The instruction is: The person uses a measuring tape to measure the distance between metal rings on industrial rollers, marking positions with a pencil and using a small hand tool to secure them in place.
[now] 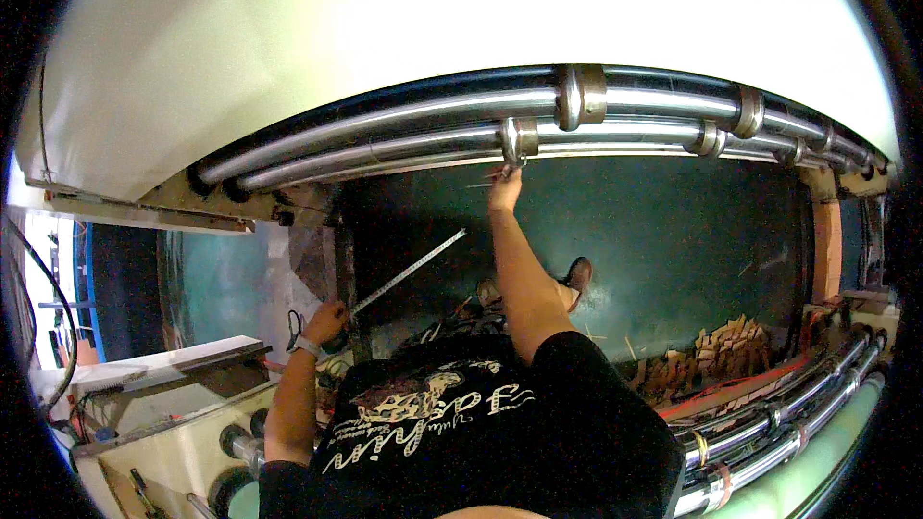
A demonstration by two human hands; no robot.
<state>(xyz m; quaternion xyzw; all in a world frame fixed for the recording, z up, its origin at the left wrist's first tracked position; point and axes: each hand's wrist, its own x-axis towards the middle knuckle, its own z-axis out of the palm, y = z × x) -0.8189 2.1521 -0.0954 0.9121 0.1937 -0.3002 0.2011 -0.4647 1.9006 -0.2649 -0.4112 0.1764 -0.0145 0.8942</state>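
My left hand (pixel 325 323) is closed at the lower left, beside a dark upright post, with a pale band round the wrist. From its fingers the white blade of a tape measure (pixel 409 272) runs out over the dark green floor, up and to the right; the case is hidden by the hand. My right arm reaches forward, and my right hand (pixel 505 191) is closed just below a metal collar (pixel 519 138) on the lower steel shaft. Small metal and reddish parts show at its fingertips, too small to name.
Long polished shafts (pixel 385 125) with more collars (pixel 581 97) cross in front under a white machine panel (pixel 481 10). Behind me on the right lie wooden scraps (pixel 726 346), a red cable (pixel 740 384) and further rollers (pixel 769 466). A shoe (pixel 579 273) stands on the floor (pixel 663 240).
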